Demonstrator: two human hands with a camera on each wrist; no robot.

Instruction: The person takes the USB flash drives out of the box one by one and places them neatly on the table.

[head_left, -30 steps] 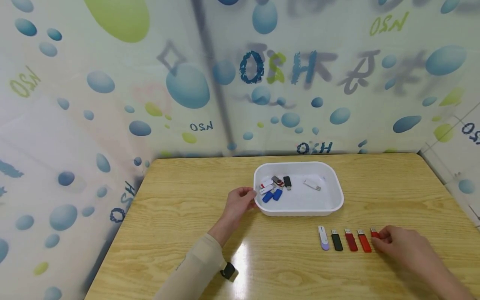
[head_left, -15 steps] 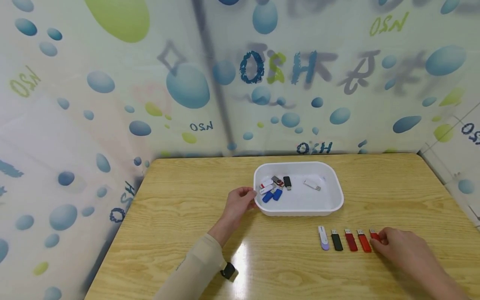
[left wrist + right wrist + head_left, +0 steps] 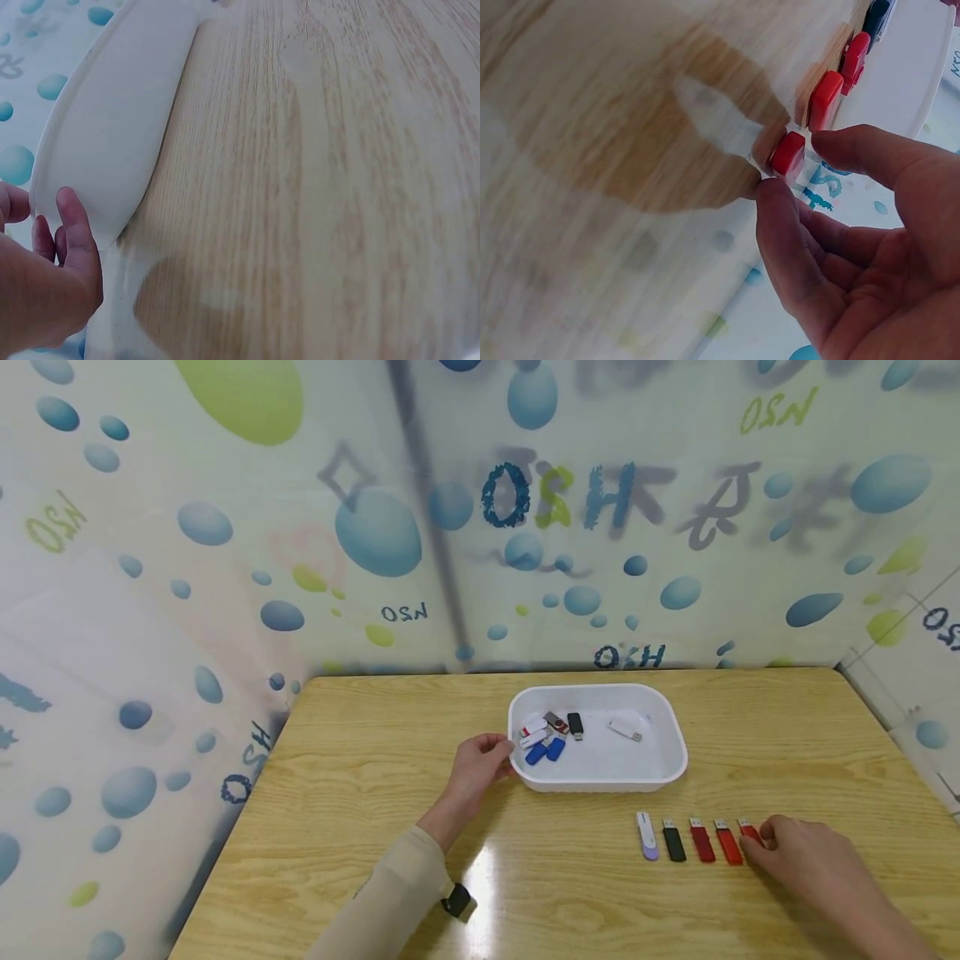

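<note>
My left hand grips the left rim of a white plastic tray, its fingers bent against the outer wall in the left wrist view. At the right end of a row of USB sticks lies a red USB stick, metal plug pointing away from me. Thumb and index finger of my right hand pinch its sides; the right wrist view shows its red end between the two fingertips. Left of it lie a bright red stick, a dark red one, a black one and a white-and-lilac one.
Several USB sticks sit in the tray: blue ones, white ones, a black one and a grey swivel one cluster at the left, and a white one lies apart. The wooden table meets a patterned wall sheet behind.
The red USB stick at the row's right end has shifted slightly, its plug end moving a little left. My right hand has shifted with it. My left hand and the tray stay still.
</note>
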